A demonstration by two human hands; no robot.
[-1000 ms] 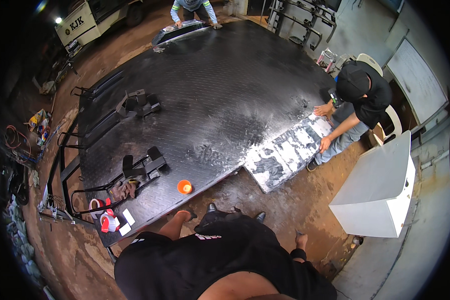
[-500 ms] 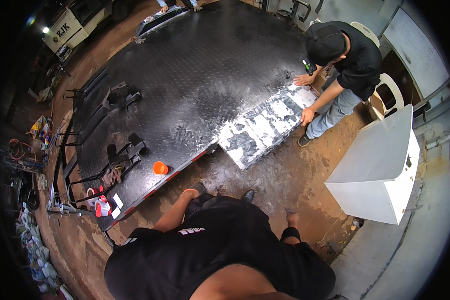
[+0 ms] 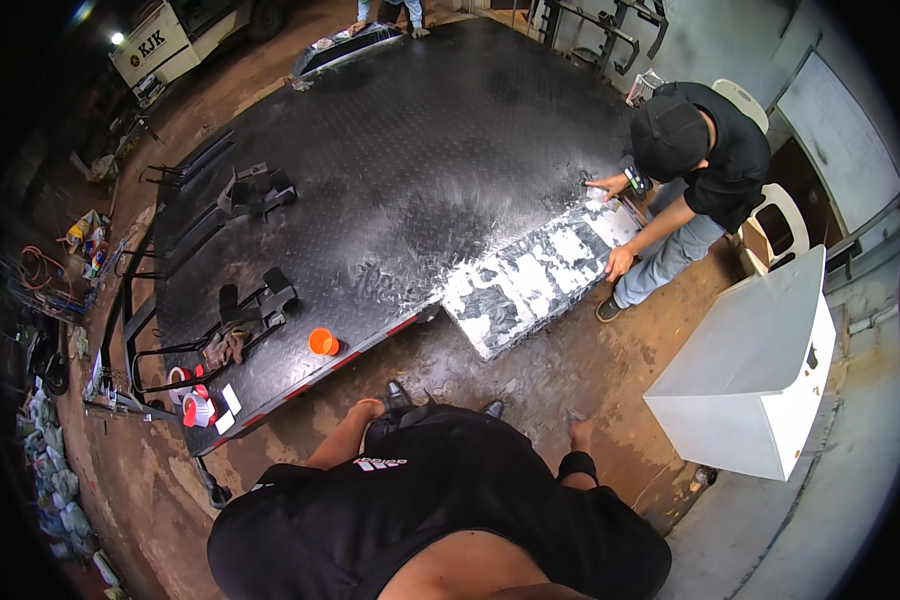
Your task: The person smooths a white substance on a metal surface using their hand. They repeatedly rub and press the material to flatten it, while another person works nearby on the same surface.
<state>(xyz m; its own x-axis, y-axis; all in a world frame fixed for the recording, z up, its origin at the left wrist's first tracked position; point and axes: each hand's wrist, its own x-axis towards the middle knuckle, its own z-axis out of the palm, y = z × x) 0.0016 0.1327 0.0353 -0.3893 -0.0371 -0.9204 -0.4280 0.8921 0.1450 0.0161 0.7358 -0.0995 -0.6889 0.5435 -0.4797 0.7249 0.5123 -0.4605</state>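
Note:
My left hand [image 3: 370,408] hangs low beside my body, near the edge of a large black tread-plate platform [image 3: 390,120]. It is small and partly turned away, so its fingers cannot be made out. My right hand [image 3: 577,418] hangs over the brown floor, apart from everything, its fingers too dark and small to read. Ahead of me a long grey panel [image 3: 530,280], blotched with white, juts from the platform's edge. A co-worker [image 3: 710,150] in black shirt and cap bends over its far end with both hands at it. An orange cup [image 3: 323,342] stands on the platform.
Tape rolls [image 3: 197,408], dark gloves [image 3: 228,347] and black metal brackets [image 3: 260,300] lie on the platform's left. A white bent panel [image 3: 750,370] stands at right, before white plastic chairs [image 3: 778,225]. Another person [image 3: 390,14] is at the far edge. A light-coloured vehicle [image 3: 175,50] stands beyond.
The whole scene sits slightly lower as my view has tilted. The co-worker's far hand has shifted at the panel's end. My left hand appears slightly drawn back.

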